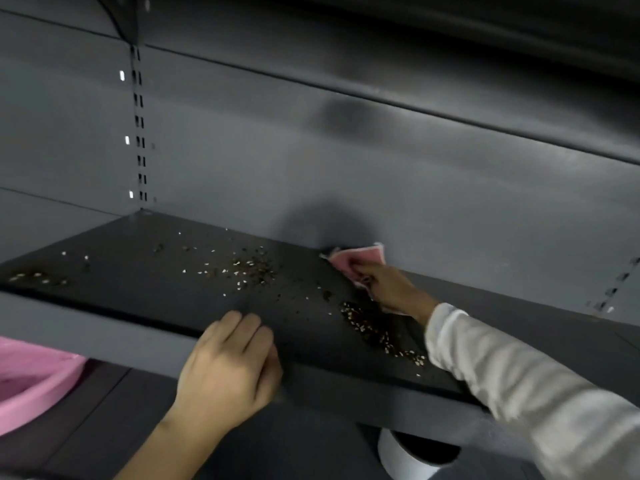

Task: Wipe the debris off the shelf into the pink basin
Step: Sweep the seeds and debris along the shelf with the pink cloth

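Note:
A dark grey metal shelf [145, 271] carries scattered seed-like debris [249, 268], with a denser streak [374, 329] near my right forearm and a small cluster at the far left. My right hand [391, 289] presses a pink cloth [356, 263] onto the shelf against the back wall. My left hand [230, 368] grips the shelf's front edge, fingers curled over the lip. The pink basin [31, 382] sits below the shelf at the lower left, only partly in view.
A grey back panel [346, 168] with a slotted upright [138, 126] rises behind the shelf. Another shelf overhangs at the top. A white round container [412, 459] stands under the shelf at the bottom right.

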{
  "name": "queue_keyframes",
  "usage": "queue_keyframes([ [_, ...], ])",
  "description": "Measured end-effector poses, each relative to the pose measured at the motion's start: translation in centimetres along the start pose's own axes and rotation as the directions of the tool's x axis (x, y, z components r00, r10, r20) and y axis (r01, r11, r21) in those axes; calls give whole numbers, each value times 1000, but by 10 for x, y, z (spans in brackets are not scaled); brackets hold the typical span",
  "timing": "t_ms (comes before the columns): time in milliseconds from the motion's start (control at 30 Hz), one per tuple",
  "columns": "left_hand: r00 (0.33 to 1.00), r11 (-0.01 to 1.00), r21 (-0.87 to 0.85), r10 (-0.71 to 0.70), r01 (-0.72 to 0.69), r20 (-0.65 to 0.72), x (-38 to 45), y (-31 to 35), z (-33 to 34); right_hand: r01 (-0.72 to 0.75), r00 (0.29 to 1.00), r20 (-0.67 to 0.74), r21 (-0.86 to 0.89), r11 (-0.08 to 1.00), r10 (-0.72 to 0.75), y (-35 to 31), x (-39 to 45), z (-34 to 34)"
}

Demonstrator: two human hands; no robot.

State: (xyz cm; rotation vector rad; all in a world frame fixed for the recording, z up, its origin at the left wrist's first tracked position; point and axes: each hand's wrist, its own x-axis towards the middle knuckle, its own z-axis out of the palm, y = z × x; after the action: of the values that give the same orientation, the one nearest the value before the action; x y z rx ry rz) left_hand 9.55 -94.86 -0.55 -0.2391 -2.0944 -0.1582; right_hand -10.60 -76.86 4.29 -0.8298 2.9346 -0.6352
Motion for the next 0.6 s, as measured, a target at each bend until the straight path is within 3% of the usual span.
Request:
queue_keyframes([
  [167, 1000, 1000, 6, -23, 23, -4, 0, 1, -2, 254, 965, 30, 120, 960, -259, -32, -8, 16],
  [267, 1000, 1000, 15, 11, -11, -4, -1, 0, -3, 277, 960, -83, 202, 939, -266, -29, -21, 6],
  [333, 1000, 1000, 14, 24, -24, 6, -1, -2, -3, 211, 970, -187, 351, 912, -153, -18, -33, -10],
  [400, 1000, 1000, -13, 14, -14, 7, 0, -3, -4, 122, 981, -192, 436, 892, -41, 4, -52, -29],
  [500, 999, 998, -35, 45, -46, -3, -1, -5, -5, -131, 966, -176, 288, 949, 187, 50, -82, -49],
  [600, 996, 996, -21, 89, -89, -11, -1, -5, -3, -328, 935, -151, -34, 944, 320, 57, -96, -42],
])
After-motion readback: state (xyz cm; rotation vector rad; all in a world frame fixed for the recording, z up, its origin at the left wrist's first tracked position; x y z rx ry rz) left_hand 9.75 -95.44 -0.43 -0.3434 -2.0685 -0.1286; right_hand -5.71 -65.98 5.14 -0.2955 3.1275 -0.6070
